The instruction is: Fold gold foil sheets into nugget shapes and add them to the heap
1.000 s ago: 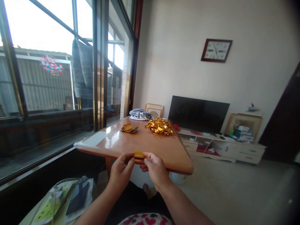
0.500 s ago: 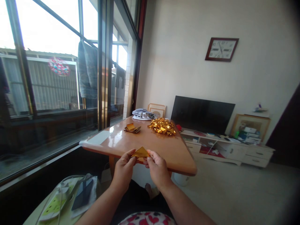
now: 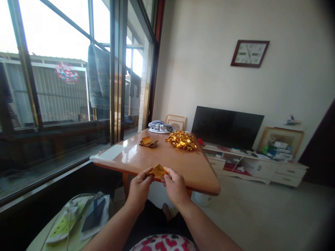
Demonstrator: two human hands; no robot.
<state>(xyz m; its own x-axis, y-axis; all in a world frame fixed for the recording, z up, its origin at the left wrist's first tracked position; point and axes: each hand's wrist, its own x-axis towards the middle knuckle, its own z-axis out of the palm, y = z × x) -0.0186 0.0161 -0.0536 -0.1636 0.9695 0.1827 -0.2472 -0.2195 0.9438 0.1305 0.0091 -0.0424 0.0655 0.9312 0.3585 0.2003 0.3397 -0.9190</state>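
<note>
Left hand [image 3: 140, 185] and right hand [image 3: 176, 184] pinching folded gold foil [image 3: 158, 170], lower centre.
Foil peaks toward frame top; long axis runs left to right between hands.

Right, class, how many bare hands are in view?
2: the bare left hand at the left corner of the folded gold foil triangle, the bare right hand at its right corner.

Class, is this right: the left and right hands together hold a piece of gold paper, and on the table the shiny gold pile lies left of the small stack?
Not quite: the head view shows the shiny gold pile right of the small stack on the table. The left hand and right hand do together hold the gold paper.
</note>
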